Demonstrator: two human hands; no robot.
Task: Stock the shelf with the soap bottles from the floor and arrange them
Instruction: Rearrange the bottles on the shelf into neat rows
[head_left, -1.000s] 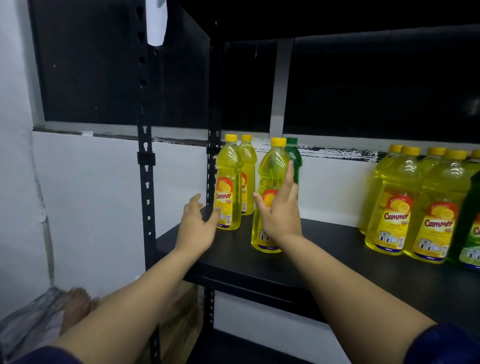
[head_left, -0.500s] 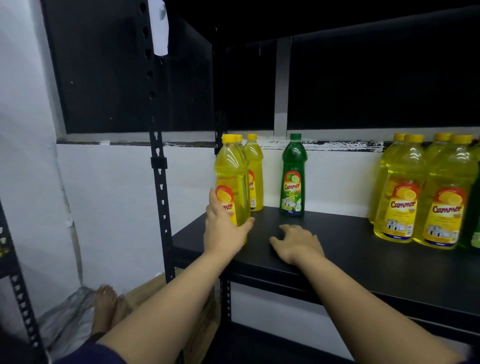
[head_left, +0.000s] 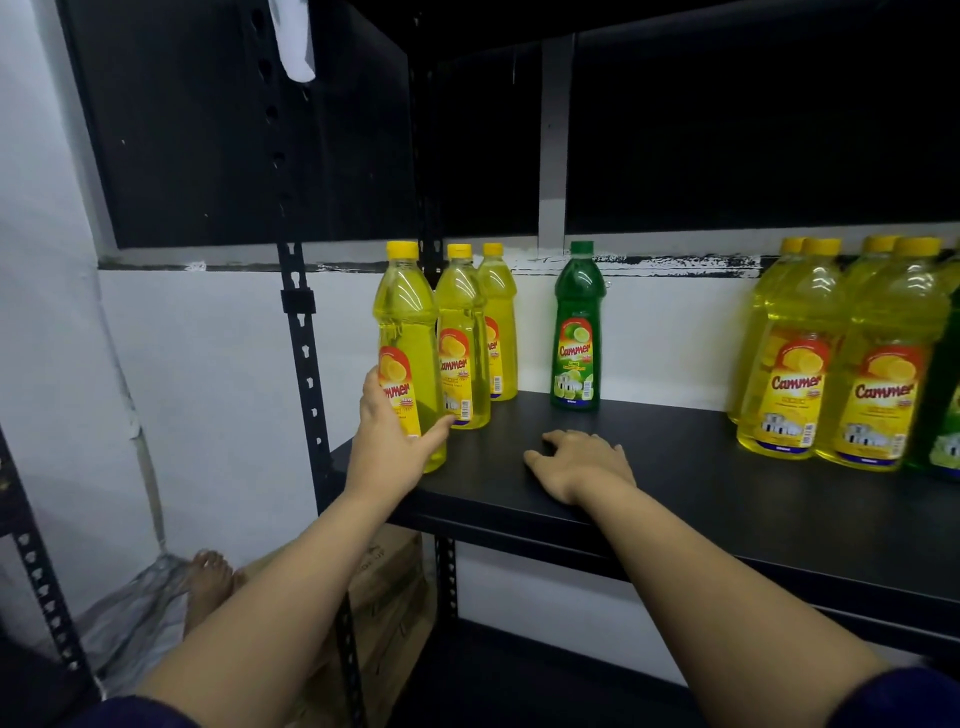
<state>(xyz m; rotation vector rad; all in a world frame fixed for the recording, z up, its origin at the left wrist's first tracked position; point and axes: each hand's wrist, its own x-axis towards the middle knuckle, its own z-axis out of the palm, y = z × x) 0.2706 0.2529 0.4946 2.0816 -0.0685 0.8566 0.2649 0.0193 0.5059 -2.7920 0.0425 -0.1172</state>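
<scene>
A black shelf board carries soap bottles. At its left end stand three yellow bottles in a row going back; my left hand is wrapped around the lower part of the front yellow bottle, which stands upright near the shelf's front left corner. Behind it are the second yellow bottle and a third yellow bottle. A green bottle stands alone against the wall. My right hand lies flat on the shelf board, palm down, holding nothing. Several larger yellow bottles crowd the right end.
A black perforated upright rises at the shelf's front left corner. Below are a cardboard box, a bare foot on grey plastic sheeting, and a second rack's post at far left. A green bottle edge shows at the right border.
The yellow bottle that my right hand touched mid-shelf now stands at the front of the left row in my left hand. My right hand has dropped flat onto the shelf board.
</scene>
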